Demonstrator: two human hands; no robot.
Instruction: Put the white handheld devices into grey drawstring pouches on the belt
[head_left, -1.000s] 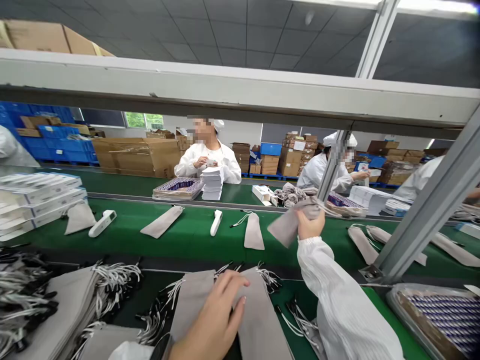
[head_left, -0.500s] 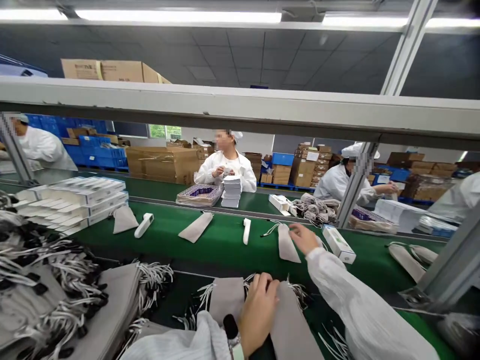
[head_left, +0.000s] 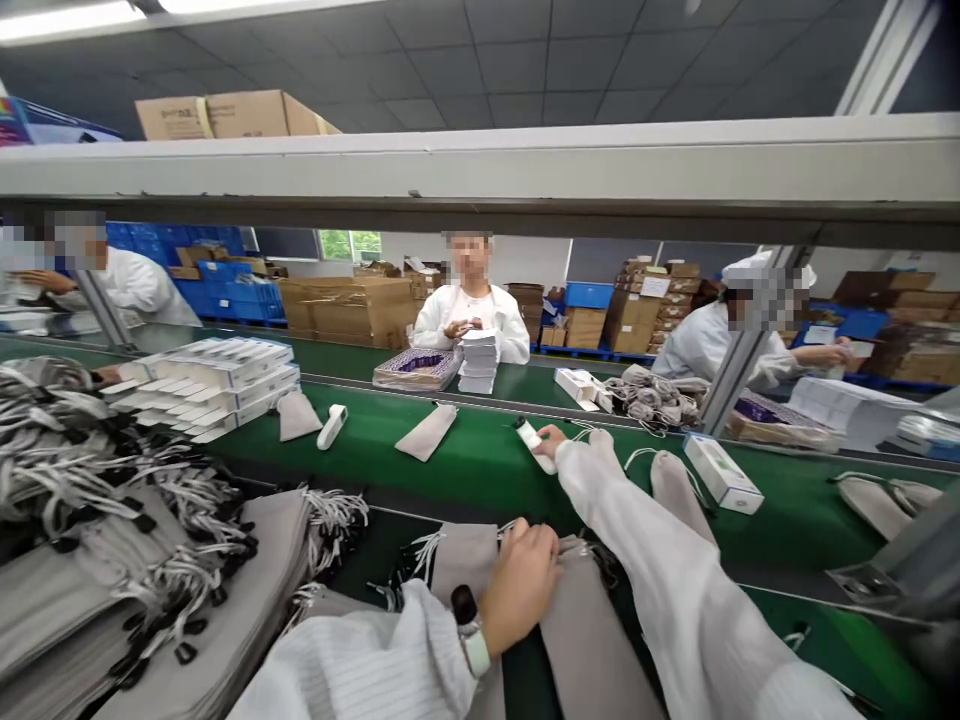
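On the green conveyor belt, my right hand [head_left: 553,442] is closed round the lower part of a white handheld thermometer [head_left: 529,436], whose dark-tipped head points up and left. Beneath my right forearm lies a grey drawstring pouch [head_left: 602,446], partly hidden; another grey pouch [head_left: 673,488] is just right of it. Nearer me, my left hand [head_left: 523,575] has its fingers curled at the top edge of a grey pouch [head_left: 589,630], with their tips largely hidden. A further grey pouch [head_left: 463,555] lies left of that hand.
Heaped grey pouches [head_left: 202,590] with white cords fill the near left. Stacked white boxes [head_left: 232,385], a second thermometer [head_left: 332,427], a pouch [head_left: 427,432] and a white box [head_left: 722,472] are on the belt. A metal post [head_left: 757,345] stands at right; co-workers sit opposite.
My right hand has moved left from a pouch to the white thermometer and gripped it. My left hand stays at the pouches, its fingers closer together. The view has shifted slightly.
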